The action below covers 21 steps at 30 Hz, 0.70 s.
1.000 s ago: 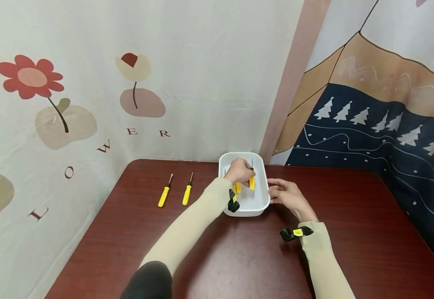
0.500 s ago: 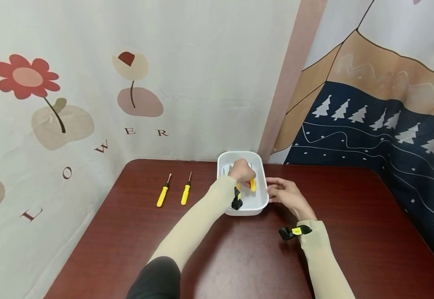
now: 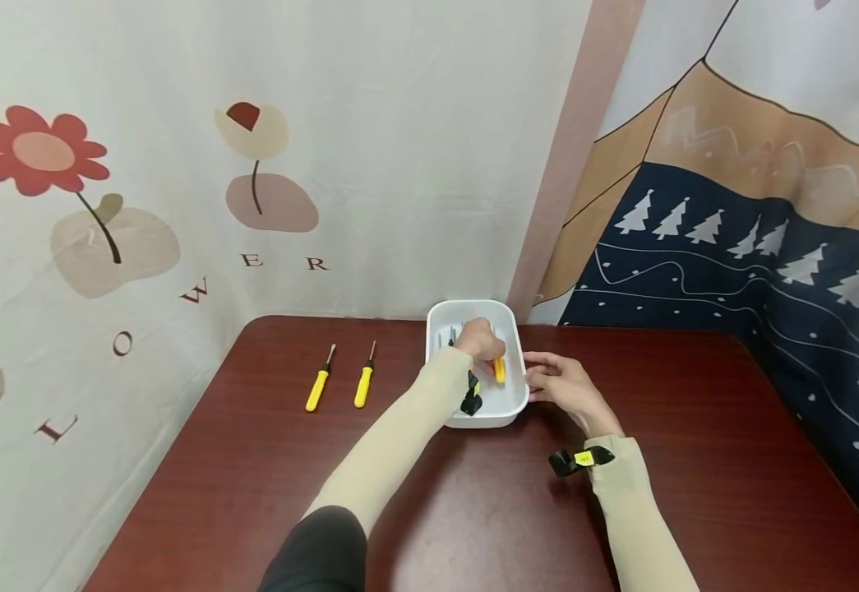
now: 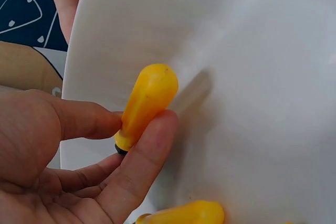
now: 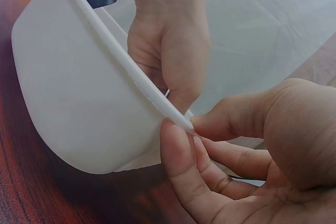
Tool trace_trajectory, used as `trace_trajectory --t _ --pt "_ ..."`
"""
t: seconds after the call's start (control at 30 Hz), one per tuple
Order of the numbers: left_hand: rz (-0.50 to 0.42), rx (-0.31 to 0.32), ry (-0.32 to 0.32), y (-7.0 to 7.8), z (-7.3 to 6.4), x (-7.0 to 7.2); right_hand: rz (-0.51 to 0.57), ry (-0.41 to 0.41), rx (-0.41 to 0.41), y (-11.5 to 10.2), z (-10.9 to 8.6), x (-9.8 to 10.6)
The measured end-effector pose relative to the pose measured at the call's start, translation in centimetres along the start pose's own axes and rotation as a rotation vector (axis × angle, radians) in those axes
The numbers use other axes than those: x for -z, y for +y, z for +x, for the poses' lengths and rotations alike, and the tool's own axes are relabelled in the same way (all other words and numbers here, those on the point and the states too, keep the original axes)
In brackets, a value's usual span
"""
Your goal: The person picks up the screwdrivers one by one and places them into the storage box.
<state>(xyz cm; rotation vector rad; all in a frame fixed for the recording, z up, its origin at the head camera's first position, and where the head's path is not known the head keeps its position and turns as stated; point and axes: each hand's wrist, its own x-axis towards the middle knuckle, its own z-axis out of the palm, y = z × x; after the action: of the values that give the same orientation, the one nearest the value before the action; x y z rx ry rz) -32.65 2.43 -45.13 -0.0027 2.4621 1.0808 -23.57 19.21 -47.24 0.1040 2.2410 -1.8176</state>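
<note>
My left hand reaches into a white plastic bin. Thumb and finger pinch a screwdriver by its yellow handle, near the black collar, as the left wrist view shows; its shaft is mostly hidden by the hand. Another yellow screwdriver handle lies on the bin floor beside it. Metal shafts of screwdrivers show left of the hand in the head view. At the bin's right side, my right hand pinches the rim between thumb and fingers.
Two more yellow-handled screwdrivers, one at the left and one nearer the bin, lie on the dark red table. A printed curtain hangs right behind the table's far edge.
My left hand has shifted slightly right within the bin and now covers more of the pinched screwdriver. The right hand keeps its hold on the rim. The head view has turned slightly right.
</note>
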Motion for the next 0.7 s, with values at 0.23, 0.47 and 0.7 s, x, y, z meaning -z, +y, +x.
trace_trajectory --t 0.23,0.47,0.7 --pt "0.029 -0.009 -0.006 0.3 0.5 -0.4 -0.002 -0.003 0.007 0.0 0.0 -0.1" --pt "0.063 0.004 -0.018 0.5 0.8 -0.8 0.009 -0.006 0.016 -0.2 -0.1 0.0" --pt "0.08 0.005 -0.021 0.7 1.2 -1.3 0.013 -0.009 0.018 -0.1 -0.1 0.0"
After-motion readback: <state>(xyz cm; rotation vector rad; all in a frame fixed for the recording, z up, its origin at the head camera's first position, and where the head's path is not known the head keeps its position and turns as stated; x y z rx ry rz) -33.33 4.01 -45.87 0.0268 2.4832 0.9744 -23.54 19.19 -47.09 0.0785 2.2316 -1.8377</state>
